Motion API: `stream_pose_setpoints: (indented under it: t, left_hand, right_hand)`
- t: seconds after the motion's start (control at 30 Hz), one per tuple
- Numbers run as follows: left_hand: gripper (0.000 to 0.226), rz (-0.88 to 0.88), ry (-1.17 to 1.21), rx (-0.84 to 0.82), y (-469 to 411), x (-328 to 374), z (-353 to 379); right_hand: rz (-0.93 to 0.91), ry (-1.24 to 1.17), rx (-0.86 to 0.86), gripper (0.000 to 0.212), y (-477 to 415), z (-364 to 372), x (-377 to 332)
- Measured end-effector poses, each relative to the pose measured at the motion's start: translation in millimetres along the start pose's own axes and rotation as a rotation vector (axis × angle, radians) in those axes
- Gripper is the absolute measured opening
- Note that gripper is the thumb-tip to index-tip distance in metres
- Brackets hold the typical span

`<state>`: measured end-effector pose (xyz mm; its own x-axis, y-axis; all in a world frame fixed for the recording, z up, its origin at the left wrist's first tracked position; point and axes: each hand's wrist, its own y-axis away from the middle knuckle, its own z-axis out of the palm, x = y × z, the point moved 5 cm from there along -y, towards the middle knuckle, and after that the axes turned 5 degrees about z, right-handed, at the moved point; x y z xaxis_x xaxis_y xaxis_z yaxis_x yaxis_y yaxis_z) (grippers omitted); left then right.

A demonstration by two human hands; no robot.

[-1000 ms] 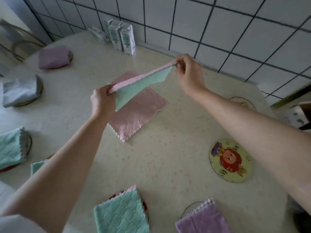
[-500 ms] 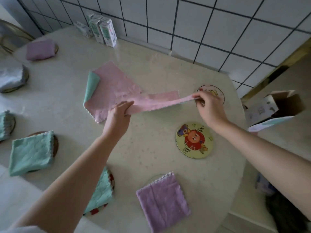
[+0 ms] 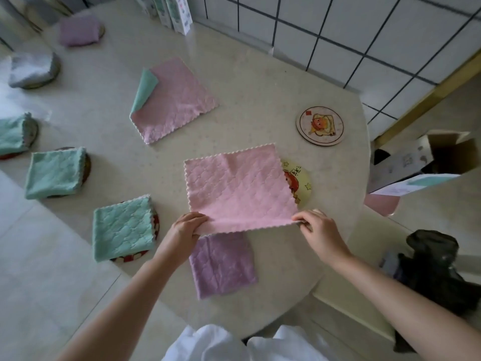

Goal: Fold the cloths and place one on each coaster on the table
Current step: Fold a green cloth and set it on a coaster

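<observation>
While flat, pink cloth [image 3: 238,187] is pinched (near corners) by fingers [image 3: 303,217].

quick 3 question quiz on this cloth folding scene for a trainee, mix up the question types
1. True or false: both hands, the left hand and the right hand, hold the near edge of the pink cloth.
2. Which coaster does that cloth partly cover: A) the yellow coaster, B) the round white coaster?
3. Fill in: the purple cloth near the person lies ____ (folded/spread open).

Key: 1 true; 2 A; 3 folded
</observation>
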<state>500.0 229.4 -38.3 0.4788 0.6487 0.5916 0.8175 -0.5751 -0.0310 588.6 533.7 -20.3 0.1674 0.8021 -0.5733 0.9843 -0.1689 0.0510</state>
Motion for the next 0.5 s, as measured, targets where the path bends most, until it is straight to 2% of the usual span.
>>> stream_pose_setpoints:
  t: [0.13, 0.2, 0.3, 0.4, 0.5]
  left_hand:
    - [0.04, -0.032, 0.032, -0.025, 13.0, -0.4, -1.1]
    - [0.04, -0.158, 0.051, -0.038, 15.7, -8.4, -2.6]
    - [0.028, -0.38, 0.132, 0.013, 11.6, -27.2, -7.2]
    - [0.015, -0.477, 0.262, 0.102, -1.6, -42.9, -13.0]
    - [0.007, -0.58, 0.4, 0.173, -17.4, -55.0, -13.6]
  right_hand:
    - [0.063, -0.048, -0.048, 0.026, 18.2, 6.2, 4.0]
    - [0.178, -0.117, -0.063, 0.023, 14.7, 5.3, 8.5]
    - [0.333, -0.244, -0.044, 0.015, -6.5, 1.7, 15.4]
    - [0.424, -0.416, -0.006, 0.014, -38.5, -1.9, 17.7]
    - [0.469, -0.485, 0.025, 0.015, -72.5, -0.5, 16.5]
